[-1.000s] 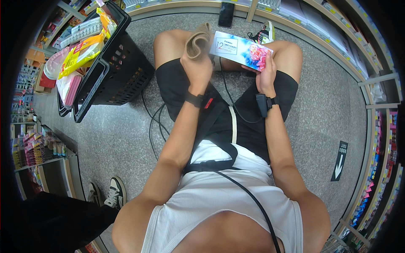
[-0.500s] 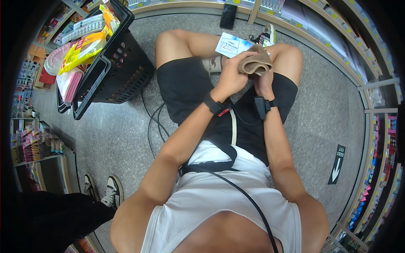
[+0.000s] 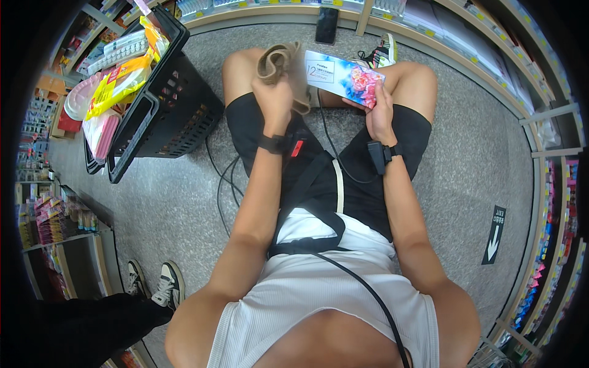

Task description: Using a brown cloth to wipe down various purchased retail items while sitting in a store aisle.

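A brown cloth (image 3: pixel 280 60) is bunched up in my left hand (image 3: pixel 273 101), its fingers closed round the folds. One end of the cloth hangs down beside the wrist and is a little blurred. My right hand (image 3: pixel 381 116) grips the lower right corner of a flat box (image 3: pixel 341 76), white on the left with a blue and pink flower print on the right. The box is slightly tilted above my crossed legs, its printed face up. A narrow gap parts the cloth from the box's left edge.
At the left stands a black shopping basket (image 3: pixel 178 92) heaped with packaged goods. A phone (image 3: pixel 327 25) lies on the floor near the far shelf. Black cables (image 3: pixel 225 181) run beside my leg. Another person's shoes (image 3: pixel 167 285) are at the lower left; shelves curve round the right.
My left hand has moved left with the cloth, away from the right hand. The box, partly covered before, now shows its flower print in my right hand.
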Demonstrator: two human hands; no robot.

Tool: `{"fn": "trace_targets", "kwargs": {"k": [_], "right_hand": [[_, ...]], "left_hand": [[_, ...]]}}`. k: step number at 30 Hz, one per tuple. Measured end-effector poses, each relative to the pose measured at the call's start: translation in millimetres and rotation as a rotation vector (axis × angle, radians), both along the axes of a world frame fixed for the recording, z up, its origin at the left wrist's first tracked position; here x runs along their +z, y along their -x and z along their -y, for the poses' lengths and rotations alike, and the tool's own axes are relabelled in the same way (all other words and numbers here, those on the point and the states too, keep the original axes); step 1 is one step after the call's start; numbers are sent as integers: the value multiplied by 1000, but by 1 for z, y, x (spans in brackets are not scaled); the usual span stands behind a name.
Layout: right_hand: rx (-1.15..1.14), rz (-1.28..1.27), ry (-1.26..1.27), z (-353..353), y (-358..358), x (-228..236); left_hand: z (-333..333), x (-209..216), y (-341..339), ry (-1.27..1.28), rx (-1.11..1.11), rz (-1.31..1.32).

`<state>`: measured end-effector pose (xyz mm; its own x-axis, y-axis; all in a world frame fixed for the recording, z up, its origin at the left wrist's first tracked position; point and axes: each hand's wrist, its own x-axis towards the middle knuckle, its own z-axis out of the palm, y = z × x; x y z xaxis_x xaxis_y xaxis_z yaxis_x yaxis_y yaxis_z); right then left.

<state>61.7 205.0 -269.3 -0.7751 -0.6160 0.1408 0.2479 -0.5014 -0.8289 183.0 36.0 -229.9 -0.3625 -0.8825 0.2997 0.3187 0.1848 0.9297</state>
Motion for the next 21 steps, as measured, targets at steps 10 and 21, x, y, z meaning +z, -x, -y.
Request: {"fn": "trace_targets", "kwargs": {"k": [10,21], "right_hand": [[-53,-11,-157,6,2,-8],[-50,8,-74,1,6,0]], "left_hand": [[-56,-6,20,-66,-617,18],[3,13,-14,-163,-99,-132]]}}
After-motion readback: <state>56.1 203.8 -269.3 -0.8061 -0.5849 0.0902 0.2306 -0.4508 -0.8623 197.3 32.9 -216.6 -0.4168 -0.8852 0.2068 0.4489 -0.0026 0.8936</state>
